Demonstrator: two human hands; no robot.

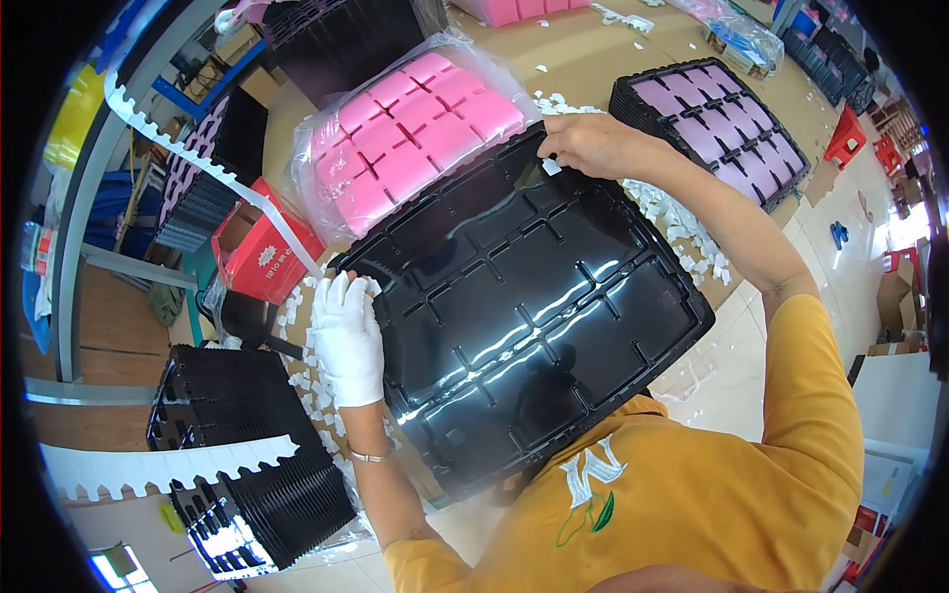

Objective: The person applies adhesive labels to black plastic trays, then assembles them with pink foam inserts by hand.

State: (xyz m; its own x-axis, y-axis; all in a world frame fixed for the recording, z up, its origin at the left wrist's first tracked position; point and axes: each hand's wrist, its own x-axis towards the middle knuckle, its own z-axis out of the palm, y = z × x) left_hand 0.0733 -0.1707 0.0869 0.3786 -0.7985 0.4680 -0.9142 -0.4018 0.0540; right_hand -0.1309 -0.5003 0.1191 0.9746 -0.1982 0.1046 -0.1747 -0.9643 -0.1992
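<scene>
Free lane over brown table (571,61) between pink foam (435,117) and purple-topped trays (714,133), black tray (544,287) in front.

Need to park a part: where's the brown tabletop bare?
Mostly bare: the far tabletop, between the bagged pink foam and the purple-lined tray stack. Crowded: white scraps between the black tray and that stack, plus more beside the left hand.

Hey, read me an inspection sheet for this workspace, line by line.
Surface: brown tabletop, littered with white scraps.
Work things: black tray between the hands; notched white strip reaching the left hand.
Clutter: the scraps; red box at left.
Hands: left, white-gloved, at the tray's left corner; right hand, bare, gripping its far edge.
Cables: nothing seen.
Surroundings: pink stack in clear plastic; red stools.
</scene>
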